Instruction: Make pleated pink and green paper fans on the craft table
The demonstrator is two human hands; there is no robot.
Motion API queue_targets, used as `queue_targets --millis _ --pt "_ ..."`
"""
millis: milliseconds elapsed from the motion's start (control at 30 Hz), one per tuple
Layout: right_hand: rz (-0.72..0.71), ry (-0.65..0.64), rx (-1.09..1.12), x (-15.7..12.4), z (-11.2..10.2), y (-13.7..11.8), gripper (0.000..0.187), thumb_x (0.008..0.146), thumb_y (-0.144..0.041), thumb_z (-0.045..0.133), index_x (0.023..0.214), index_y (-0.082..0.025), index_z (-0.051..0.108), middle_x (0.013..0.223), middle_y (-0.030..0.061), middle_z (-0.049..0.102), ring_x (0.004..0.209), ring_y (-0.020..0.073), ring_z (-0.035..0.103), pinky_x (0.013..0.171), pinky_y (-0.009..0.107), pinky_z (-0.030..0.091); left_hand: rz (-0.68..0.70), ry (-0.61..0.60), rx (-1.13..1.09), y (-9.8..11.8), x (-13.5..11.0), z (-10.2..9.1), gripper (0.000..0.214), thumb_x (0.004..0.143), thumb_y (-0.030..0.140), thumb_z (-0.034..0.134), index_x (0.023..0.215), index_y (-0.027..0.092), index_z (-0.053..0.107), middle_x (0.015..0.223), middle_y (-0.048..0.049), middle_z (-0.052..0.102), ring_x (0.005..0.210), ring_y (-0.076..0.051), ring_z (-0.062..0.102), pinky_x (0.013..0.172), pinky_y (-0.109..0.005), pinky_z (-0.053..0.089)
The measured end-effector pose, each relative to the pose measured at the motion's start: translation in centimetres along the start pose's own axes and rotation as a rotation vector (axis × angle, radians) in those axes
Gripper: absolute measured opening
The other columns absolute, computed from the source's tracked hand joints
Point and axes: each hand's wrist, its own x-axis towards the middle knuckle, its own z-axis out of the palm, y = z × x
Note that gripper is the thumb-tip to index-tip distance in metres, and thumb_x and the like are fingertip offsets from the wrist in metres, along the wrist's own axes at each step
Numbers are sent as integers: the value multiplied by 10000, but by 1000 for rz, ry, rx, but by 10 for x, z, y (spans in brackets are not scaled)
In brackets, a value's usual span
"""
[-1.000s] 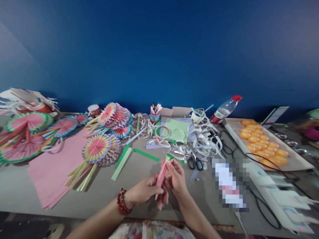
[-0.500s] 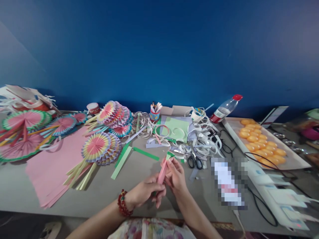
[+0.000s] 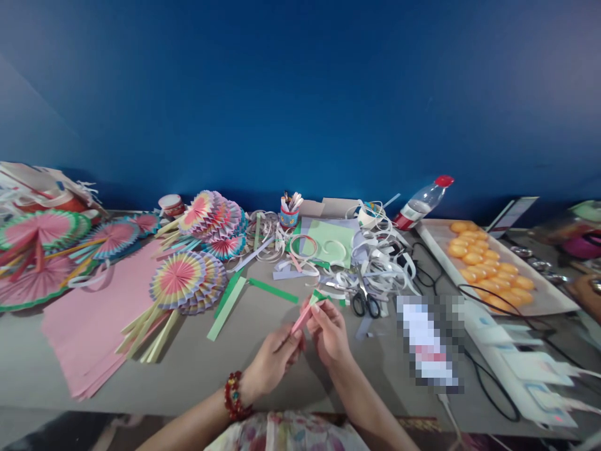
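Observation:
Between my hands is a narrow folded strip of pink paper [image 3: 301, 320] with a green edge at its upper end. My left hand [image 3: 273, 362], with a red bead bracelet at the wrist, is closed round the lower pink part. Thumb and fingers of my right hand [image 3: 330, 334] pinch the strip near its green end. My fingers cover part of the folds. Black-handled scissors [image 3: 365, 303] lie just beyond my right hand. Ahead and to the left are a dark green paper strip [image 3: 275, 290] and a light green strip [image 3: 226, 310].
Pleated paper fans [image 3: 177, 280] and pink sheets [image 3: 89, 322] lie at the left. White strip scraps [image 3: 389, 257] are heaped behind the scissors. On the right are a bottle [image 3: 425, 203], a tray of orange fruit [image 3: 425, 235], a power strip [image 3: 511, 369] and another person's hand [image 3: 586, 289].
My left hand has moved up along the pink strip, closer to my right hand. The strip is tilted further left. The view has shifted slightly.

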Motion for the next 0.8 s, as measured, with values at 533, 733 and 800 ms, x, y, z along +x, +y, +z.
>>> queue_targets --millis 533,733,800 --pt "-58 -124 -74 -6 3 0 241 677 -356 838 847 -217 739 774 17 652 650 130 548 597 247 437 163 37 520 10 -15 -19 474 988 555 294 766 182 485 599 51 420 554 -111 382 550 -228 291" --pt "-145 -177 -68 -6 4 -5 201 670 -338 847 777 -243 705 873 13 622 743 155 568 695 284 460 163 -10 540 15 -23 -25 491 985 565 289 784 176 512 599 52 418 546 -106 378 546 -220 298" --pt "-159 -203 -83 -7 4 -5 191 694 -335 835 817 -255 714 902 22 630 755 162 579 706 293 465 150 -16 543 17 -25 -26 497 981 572 291 793 174 522 600 52 419 543 -106 376 541 -219 298"
